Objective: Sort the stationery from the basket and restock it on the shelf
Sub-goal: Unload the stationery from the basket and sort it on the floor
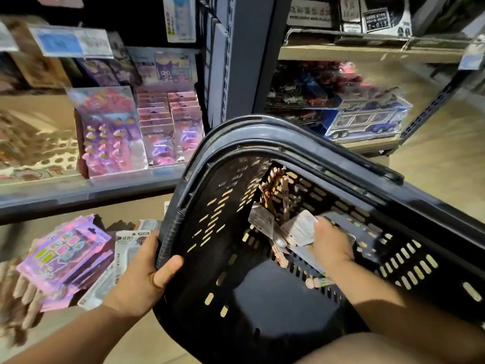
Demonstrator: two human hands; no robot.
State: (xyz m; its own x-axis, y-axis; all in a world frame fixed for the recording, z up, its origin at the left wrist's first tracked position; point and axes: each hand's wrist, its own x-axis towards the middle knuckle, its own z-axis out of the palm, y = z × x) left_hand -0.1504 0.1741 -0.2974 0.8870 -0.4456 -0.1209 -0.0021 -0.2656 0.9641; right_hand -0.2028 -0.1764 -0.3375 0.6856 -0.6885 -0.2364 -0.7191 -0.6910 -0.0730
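Pink-purple carded sticker packs [65,256] are stacked on the floor left of the black perforated plastic basket [217,206], with white blister packs [131,248] between them and the basket. Beyond the basket's left side is a grey metal shelf [78,193] with pink display packs. Left hand [147,279] is clenched on the basket's left rim, thumb inside; the basket is tilted. In the basket's far corner lie flat silver-white carded packets [301,227] and striped sticks [273,185]. Right hand [332,245] rests on the packets inside; fingertips hidden, can't tell if pinching. Packets are likely light, thin, bendy, with slippery film; take them by the card edges. Beyond the basket's right side is a boxed blue-white toy truck [367,119]. Basket walls and the folded handle [288,132] crowd the reach.
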